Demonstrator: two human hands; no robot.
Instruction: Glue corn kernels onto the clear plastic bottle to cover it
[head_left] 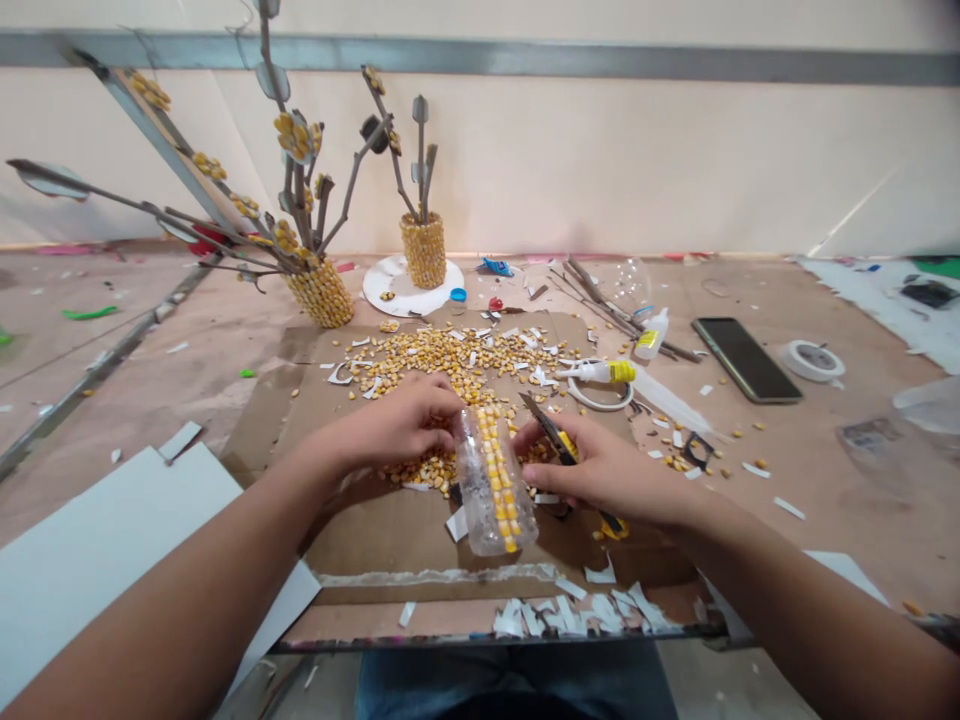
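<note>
My left hand (405, 422) grips the left side of a clear plastic bottle piece (475, 500), near its far end. A strip of yellow corn kernels (499, 470) in rows runs along the bottle. My right hand (600, 465) is closed around a yellow and black utility knife (556, 432), its blade pointing up and to the left. The right fingers lie close to the bottle's right side; I cannot tell whether they touch it. Beneath and beyond the bottle, loose corn kernels (427, 352) are spread over a cardboard sheet (352, 545).
Two corn-covered pots (321, 292) (424, 250) hold twigs at the back; one stands on a white disc (381, 285). Glue bottles (600, 372) (651, 335), a phone (746, 360) and a tape roll (813, 361) lie right. Paper scraps (585, 612) line the front edge; white board (112, 570) lies left.
</note>
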